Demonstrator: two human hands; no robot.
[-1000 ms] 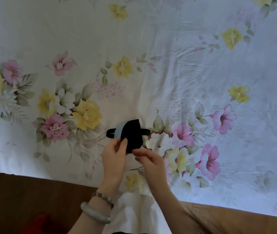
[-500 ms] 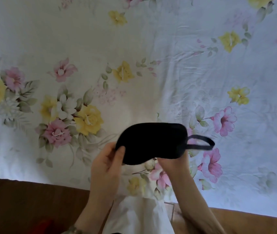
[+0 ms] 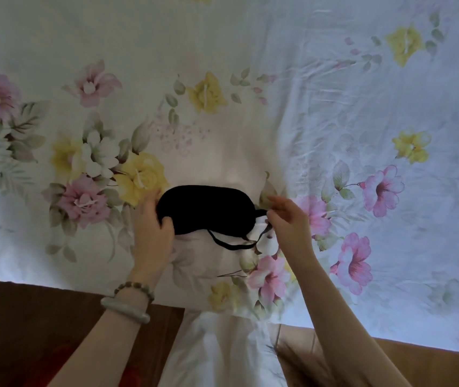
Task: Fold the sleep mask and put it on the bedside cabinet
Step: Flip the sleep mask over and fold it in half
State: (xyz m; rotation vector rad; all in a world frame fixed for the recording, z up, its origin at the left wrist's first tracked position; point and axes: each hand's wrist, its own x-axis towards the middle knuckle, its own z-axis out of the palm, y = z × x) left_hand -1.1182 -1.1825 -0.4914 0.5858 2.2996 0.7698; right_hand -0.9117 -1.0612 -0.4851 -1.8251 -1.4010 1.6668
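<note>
A black sleep mask (image 3: 206, 209) lies spread flat on the flowered bed sheet (image 3: 250, 93), its thin black strap (image 3: 229, 245) looping out below its right half. My left hand (image 3: 152, 227) grips the mask's left end, thumb on top. My right hand (image 3: 287, 219) pinches the strap at the mask's right end. The bedside cabinet is not in view.
The bed's near edge runs along the bottom, with dark wooden floor (image 3: 41, 325) below it at the left and lighter floor (image 3: 418, 361) at the right. White clothing (image 3: 217, 350) hangs between my forearms. A bead bracelet and a pale bangle (image 3: 125, 310) circle my left wrist.
The mask was folded small a second ago, then opened out in the air, and now lies unfolded on the sheet. My hands have moved apart to its two ends.
</note>
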